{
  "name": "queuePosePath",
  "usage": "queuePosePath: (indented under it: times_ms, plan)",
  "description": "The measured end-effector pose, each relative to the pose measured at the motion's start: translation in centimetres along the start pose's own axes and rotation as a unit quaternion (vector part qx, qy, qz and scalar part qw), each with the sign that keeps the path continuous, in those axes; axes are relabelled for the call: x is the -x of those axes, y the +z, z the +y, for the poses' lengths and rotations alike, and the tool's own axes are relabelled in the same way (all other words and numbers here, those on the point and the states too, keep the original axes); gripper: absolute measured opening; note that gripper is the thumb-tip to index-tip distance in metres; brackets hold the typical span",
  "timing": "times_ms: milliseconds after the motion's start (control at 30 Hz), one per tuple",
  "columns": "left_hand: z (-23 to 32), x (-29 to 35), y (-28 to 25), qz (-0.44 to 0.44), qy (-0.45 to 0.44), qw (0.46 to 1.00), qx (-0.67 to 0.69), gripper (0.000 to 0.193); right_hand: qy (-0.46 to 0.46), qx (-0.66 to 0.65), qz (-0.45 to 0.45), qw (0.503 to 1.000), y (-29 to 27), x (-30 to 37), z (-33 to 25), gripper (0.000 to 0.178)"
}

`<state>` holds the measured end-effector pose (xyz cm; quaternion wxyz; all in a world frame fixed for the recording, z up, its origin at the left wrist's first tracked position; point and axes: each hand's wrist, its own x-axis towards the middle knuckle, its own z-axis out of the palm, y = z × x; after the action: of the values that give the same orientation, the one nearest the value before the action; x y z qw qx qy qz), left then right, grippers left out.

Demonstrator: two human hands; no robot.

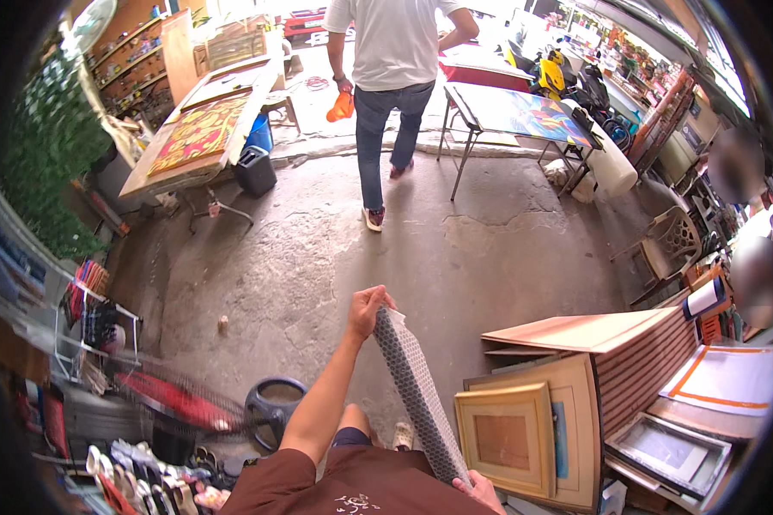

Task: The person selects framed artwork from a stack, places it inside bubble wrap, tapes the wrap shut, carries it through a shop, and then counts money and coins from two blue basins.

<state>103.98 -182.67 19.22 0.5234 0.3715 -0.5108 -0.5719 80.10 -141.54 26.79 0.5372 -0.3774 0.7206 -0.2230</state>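
The floor is bare, cracked grey concrete, stained in patches, and it runs from the person's feet up to a doorway full of daylight. It is a crowded workshop. On the left a long table carries a red and yellow patterned panel, with a dark can beside its legs and shelves behind it. On the right a folding table holds a bright multicoloured picture. Between the two tables another person in a white shirt and jeans stands with their back turned, an orange thing in one hand.

The left hand is closed around the top end of a panel wrapped in bubble wrap, which is seen edge-on and slants down to the right. The right hand shows only at the lower edge, its fingers against the bottom end of the wrap; how firmly it grips I cannot tell.

Just right of the wrap stand stacked frames, a gilt one in front, with flat boards lying on a ribbed cabinet behind them. At lower left a fan and a steering wheel lie near a row of shoes.

Open room lies in the middle: the concrete ahead of the left hand is free up to the other person, hemmed by the table on the left and the frames, cabinet and a pale chair on the right.
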Motion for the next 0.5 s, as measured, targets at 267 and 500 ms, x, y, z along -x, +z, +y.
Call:
queuePosePath:
  times_ms: [267, 500]
  plan:
    - [-5.9, -27.7, -14.2, 0.065, 0.071, 0.994, -0.055, 0.052, 0.057, 0.111, 0.007, 0.992, 4.8, -24.4, -17.6, 0.061]
    - [-2.9, -53.5, -22.8, -0.002, 0.030, 0.998, -0.047, 0.046, 0.046, 0.090, 0.048, 0.994, 6.8, -42.3, -35.4, 0.067]
